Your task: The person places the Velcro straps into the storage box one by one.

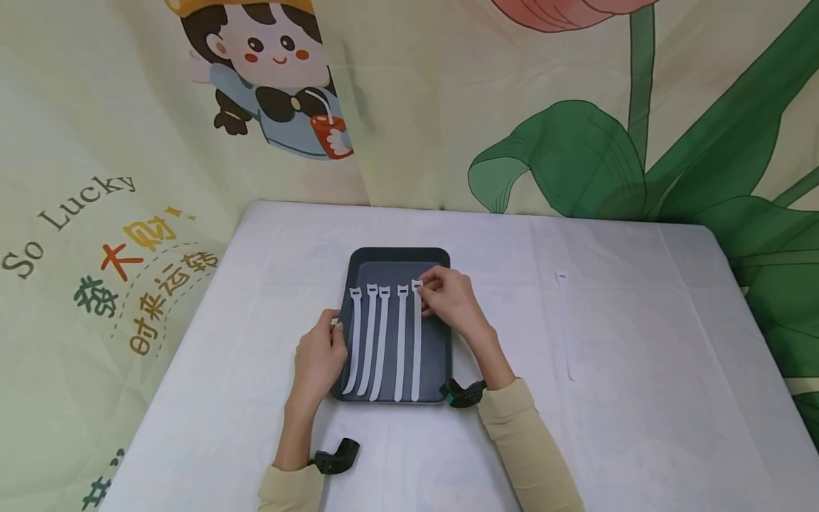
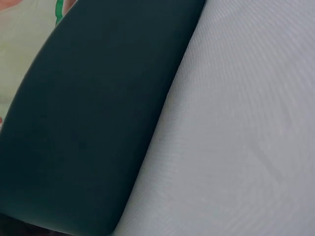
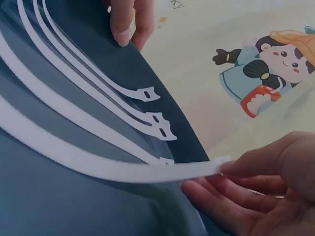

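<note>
A dark blue-grey tray (image 1: 438, 363) lies on the table in the head view, bearing several white hook-and-loop cable ties side by side, their slotted heads toward the far end. My right hand (image 1: 451, 299) pinches the head of the rightmost cable tie (image 1: 417, 348) between thumb and fingers. In the right wrist view that cable tie (image 3: 138, 173) bows up to the fingertips, beside the other ties (image 3: 88, 78). At the tray's left edge, my left hand (image 1: 320, 354) grips the rim. The tray's dark side (image 2: 93, 108) fills much of the left wrist view, where no hand shows.
One more white cable tie (image 1: 563, 323) lies alone on the white tablecloth (image 1: 640, 412) to the right. Behind the table hangs a printed cloth (image 1: 416, 107) with a cartoon figure and green leaves. A black wrist camera (image 1: 337, 456) sits on each wrist.
</note>
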Tool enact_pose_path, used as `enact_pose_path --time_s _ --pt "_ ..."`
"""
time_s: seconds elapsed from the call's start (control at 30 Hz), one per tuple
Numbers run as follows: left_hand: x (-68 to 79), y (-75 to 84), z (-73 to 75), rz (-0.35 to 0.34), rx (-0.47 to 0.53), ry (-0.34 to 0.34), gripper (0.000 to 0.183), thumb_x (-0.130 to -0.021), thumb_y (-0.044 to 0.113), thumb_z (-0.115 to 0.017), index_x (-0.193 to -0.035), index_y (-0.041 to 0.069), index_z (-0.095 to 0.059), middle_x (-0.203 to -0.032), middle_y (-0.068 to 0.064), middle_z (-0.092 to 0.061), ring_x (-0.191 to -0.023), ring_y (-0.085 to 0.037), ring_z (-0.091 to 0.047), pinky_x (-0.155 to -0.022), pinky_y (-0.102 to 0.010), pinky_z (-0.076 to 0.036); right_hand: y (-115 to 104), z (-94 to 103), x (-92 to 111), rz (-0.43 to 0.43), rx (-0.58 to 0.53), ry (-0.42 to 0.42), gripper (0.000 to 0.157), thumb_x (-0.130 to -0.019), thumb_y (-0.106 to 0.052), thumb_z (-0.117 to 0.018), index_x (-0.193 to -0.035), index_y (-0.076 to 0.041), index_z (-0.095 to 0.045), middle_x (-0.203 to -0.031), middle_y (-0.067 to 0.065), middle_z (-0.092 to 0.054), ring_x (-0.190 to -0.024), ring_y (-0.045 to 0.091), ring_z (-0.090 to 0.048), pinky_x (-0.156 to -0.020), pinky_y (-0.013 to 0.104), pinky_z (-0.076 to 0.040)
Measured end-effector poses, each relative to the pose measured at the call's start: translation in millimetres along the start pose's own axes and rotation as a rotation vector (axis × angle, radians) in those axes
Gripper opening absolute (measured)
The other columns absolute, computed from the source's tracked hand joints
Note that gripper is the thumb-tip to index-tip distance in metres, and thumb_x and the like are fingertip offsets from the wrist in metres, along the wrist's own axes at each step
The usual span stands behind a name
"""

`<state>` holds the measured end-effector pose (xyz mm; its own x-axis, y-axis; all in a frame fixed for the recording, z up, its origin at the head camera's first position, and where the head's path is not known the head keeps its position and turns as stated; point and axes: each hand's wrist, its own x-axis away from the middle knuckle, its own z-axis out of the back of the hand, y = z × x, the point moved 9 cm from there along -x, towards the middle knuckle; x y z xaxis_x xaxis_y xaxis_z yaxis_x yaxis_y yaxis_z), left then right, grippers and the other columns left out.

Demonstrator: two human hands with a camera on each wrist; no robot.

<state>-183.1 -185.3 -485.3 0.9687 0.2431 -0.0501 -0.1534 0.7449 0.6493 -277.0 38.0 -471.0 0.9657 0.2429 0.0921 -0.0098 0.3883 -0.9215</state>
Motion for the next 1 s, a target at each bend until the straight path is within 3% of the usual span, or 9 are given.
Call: enact_pose_path --time_s 0.23,0.5,0.7,1.0 --pt "-0.1 -0.3 -0.8 0.002 0.007 -0.015 0.032 -0.104 0.009 -0.047 -0.131 -0.001 -0.061 -0.097 -0.022 -0.074 -0.074 -0.029 -0.066 -0.06 -0.036 -0.046 -6 -3.9 0 0.053 0.165 0.005 0.02 -0.099 -0.005 -0.063 -0.117 0.002 -0.068 -0.087 0.013 -0.071 -0.061 0.024 -0.069 -0.058 0.027 -0.054" --pt "1.3 -0.7 2.5 -0.003 0.013 0.001 0.031 -0.104 0.009 -0.047 -0.13 -0.001 -0.061 -0.099 -0.022 -0.075 -0.076 -0.03 -0.067 -0.06 -0.036 -0.047 -11 -10.7 -4 0.093 0.316 0.007 0.023 -0.099 -0.001 -0.059 -0.12 0.004 -0.068 -0.078 0.01 -0.07 -0.05 0.011 -0.06 -0.056 0.025 -0.049" --pt "1.4 -1.1 1.9 0.013 0.013 -0.007 0.031 -0.104 0.009 -0.047 -0.131 0.0 -0.061 -0.099 -0.022 -0.075 -0.074 -0.028 -0.066 -0.06 -0.035 -0.046 -10 -12.8 -4 0.079 0.354 0.009 0.027 -0.1 -0.001 -0.058 -0.124 0.006 -0.067 -0.083 0.013 -0.072 -0.047 0.011 -0.059 -0.056 0.026 -0.051" --pt "1.1 -1.4 2.3 0.018 0.004 -0.017 0.031 -0.105 0.009 -0.047 -0.131 0.0 -0.061 -0.096 -0.021 -0.074 -0.073 -0.028 -0.064 -0.059 -0.035 -0.044 -6 -14.6 -4 0.022 0.363 -0.012 0.039 -0.099 -0.001 -0.06 -0.136 0.009 -0.059 -0.071 0.01 -0.07 -0.044 0.011 -0.059 -0.05 0.024 -0.049"
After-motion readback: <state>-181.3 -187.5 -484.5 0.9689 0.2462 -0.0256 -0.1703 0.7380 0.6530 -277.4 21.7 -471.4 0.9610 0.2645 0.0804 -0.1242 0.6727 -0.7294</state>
